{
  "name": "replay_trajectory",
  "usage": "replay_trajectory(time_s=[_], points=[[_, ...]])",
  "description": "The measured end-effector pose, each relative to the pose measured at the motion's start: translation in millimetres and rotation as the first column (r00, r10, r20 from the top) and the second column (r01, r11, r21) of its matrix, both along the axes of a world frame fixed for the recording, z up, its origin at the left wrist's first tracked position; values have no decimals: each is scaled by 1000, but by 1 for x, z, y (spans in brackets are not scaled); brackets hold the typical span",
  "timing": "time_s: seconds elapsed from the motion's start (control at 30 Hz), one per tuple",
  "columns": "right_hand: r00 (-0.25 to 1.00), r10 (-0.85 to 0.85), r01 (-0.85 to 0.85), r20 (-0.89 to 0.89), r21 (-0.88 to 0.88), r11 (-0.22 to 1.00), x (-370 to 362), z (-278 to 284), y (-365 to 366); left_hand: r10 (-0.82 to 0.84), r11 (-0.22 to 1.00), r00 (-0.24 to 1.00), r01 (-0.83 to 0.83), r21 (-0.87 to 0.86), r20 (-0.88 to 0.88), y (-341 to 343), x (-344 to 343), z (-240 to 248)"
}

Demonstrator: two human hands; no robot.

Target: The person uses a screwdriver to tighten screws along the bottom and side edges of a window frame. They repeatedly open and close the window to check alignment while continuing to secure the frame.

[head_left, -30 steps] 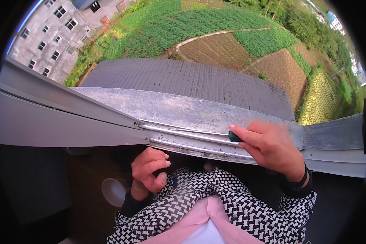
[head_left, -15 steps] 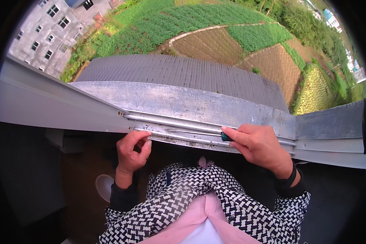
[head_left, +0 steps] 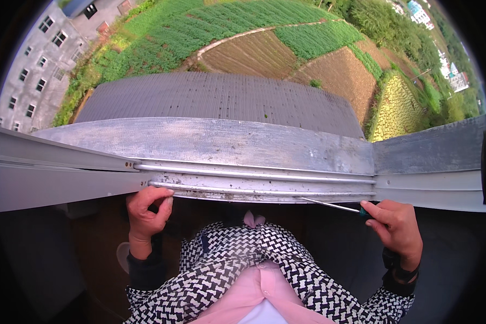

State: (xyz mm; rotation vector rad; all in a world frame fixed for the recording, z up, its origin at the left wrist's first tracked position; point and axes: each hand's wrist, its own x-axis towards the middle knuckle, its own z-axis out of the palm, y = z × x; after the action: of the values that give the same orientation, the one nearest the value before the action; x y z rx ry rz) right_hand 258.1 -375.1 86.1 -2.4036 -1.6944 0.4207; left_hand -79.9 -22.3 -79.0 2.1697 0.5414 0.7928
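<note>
A silver window track point(head_left: 243, 189) with raised rails runs across in front of me, with dark grit along its channels. My right hand point(head_left: 394, 224) is closed around the dark green handle of a screwdriver point(head_left: 335, 206). Its long metal shaft slants leftward, and the tip meets the track's near edge. At the track's left end, my left hand point(head_left: 150, 213) has its index finger over the near edge and its thumb just below, pinching that edge. The other left fingers are curled in.
White window frame sides point(head_left: 65, 186) close in the track at left and right point(head_left: 432, 186). A metal ledge point(head_left: 216, 137) lies beyond it, then a grey corrugated roof point(head_left: 221, 100) far below, fields and buildings. A pale round object point(head_left: 123, 256) shows near the dark floor.
My right hand has drawn the screwdriver right and toward me, its tip moving from inside the channel to the near edge. The left hand keeps its hold; the whole view has shifted.
</note>
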Motion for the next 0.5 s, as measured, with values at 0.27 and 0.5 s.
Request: replay_trajectory(time_s=[0.27,0.5], points=[[966,246,-258,79,274,926,-54,-59,84,-60,979,997,67,-191,41,5,-12,-9],[984,1,8,178,-51,999,-17,3,3,-67,974,995,83,-213,77,5,-10,-14]])
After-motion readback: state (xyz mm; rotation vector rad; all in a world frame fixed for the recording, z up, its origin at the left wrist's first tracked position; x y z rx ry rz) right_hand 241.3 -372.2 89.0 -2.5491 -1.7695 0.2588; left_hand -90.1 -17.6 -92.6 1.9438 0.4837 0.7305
